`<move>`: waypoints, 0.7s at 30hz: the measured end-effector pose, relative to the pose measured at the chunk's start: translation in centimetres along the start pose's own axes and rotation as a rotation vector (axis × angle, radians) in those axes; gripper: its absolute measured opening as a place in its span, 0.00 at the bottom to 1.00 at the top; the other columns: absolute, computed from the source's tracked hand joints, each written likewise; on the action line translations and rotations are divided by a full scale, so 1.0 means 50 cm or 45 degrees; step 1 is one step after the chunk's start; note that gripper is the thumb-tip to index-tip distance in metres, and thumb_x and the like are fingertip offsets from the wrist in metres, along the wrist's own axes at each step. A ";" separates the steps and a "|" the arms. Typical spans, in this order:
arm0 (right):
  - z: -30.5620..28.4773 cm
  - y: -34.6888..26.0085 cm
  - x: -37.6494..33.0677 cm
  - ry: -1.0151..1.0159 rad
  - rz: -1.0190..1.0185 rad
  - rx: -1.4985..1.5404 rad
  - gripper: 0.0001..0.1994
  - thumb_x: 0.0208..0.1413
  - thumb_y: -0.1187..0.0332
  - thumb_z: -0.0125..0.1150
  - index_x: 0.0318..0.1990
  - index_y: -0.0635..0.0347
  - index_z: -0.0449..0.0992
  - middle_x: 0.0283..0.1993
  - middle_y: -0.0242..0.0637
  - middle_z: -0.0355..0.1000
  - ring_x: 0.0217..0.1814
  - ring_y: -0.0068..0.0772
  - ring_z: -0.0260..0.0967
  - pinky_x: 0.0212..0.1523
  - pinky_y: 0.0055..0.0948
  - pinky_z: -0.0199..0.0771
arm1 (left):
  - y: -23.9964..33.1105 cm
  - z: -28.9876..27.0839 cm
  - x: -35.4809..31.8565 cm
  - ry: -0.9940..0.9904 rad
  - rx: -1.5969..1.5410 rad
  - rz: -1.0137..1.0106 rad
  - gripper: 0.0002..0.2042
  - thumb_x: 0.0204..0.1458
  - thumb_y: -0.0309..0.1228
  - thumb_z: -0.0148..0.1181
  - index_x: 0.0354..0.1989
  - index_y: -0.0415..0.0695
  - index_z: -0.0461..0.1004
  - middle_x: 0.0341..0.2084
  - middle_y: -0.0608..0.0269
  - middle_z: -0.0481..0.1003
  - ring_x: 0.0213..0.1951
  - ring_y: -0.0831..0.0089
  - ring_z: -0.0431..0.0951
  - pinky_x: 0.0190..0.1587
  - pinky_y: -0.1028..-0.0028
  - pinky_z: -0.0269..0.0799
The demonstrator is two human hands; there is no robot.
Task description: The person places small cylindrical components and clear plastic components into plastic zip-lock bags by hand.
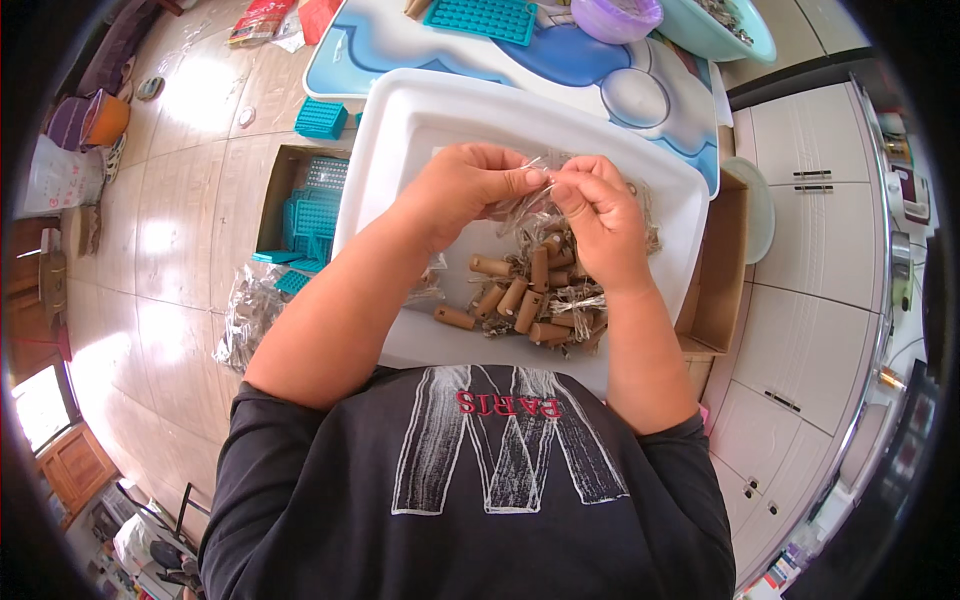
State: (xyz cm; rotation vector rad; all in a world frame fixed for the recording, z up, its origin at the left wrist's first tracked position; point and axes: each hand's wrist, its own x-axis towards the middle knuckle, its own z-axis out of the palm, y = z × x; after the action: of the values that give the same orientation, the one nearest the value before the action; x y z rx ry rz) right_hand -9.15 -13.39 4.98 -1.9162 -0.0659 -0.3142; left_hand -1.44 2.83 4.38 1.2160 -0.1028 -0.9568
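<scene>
Both my hands meet over a white plastic tub (400, 110), fingertips pinched together. My left hand (475, 185) and my right hand (600, 210) grip the top edge of a crinkled clear plastic bag (520, 215), which hangs beneath them. Fingers partly cover the bag, so what it holds is hard to make out. Below lies a heap of tan, cork-like cylinders (512, 296) with bundles of thin, pale wire (578, 298) among them. More clear plastic (428, 285) shows beside my left forearm.
Left of the tub, a cardboard box (270, 215) holds teal gridded trays (315, 215); clear plastic bags (250, 315) lie near it. A blue-and-white table (480, 75) carries a teal tray (480, 20), a purple bowl (615, 15) and a pale green basin (760, 35). Cabinets (800, 240) stand right.
</scene>
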 end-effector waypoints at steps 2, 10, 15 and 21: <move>0.000 0.005 0.001 -0.004 0.010 0.070 0.08 0.49 0.71 0.61 0.36 0.63 0.76 0.34 0.31 0.65 0.35 0.20 0.63 0.37 0.18 0.65 | -0.002 0.003 0.000 0.056 -0.132 0.001 0.12 0.46 0.33 0.62 0.35 0.38 0.74 0.27 0.66 0.75 0.27 0.80 0.73 0.32 0.80 0.68; -0.001 0.007 -0.002 0.094 0.523 0.472 0.08 0.50 0.71 0.60 0.37 0.63 0.76 0.34 0.27 0.68 0.33 0.16 0.63 0.36 0.17 0.65 | -0.015 0.004 0.006 0.130 -0.236 0.094 0.12 0.50 0.34 0.58 0.39 0.40 0.73 0.32 0.65 0.75 0.35 0.78 0.74 0.39 0.77 0.70; 0.010 0.002 0.007 0.176 0.411 0.490 0.06 0.49 0.73 0.60 0.34 0.63 0.75 0.31 0.26 0.70 0.31 0.14 0.63 0.34 0.15 0.64 | -0.014 0.012 0.004 0.130 -0.298 0.075 0.12 0.50 0.33 0.58 0.40 0.40 0.73 0.33 0.64 0.75 0.35 0.78 0.74 0.40 0.77 0.70; 0.007 0.005 0.002 0.089 0.387 0.293 0.03 0.48 0.74 0.61 0.30 0.63 0.75 0.30 0.26 0.69 0.31 0.14 0.62 0.33 0.15 0.63 | -0.020 0.008 0.007 0.157 -0.318 0.083 0.09 0.49 0.32 0.58 0.36 0.41 0.74 0.30 0.66 0.75 0.32 0.79 0.74 0.36 0.79 0.69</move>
State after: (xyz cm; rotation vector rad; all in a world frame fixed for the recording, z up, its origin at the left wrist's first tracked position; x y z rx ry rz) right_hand -8.94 -13.15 4.68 -1.6567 0.2251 -0.1597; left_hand -2.02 2.28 3.58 1.0313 0.0732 -0.8094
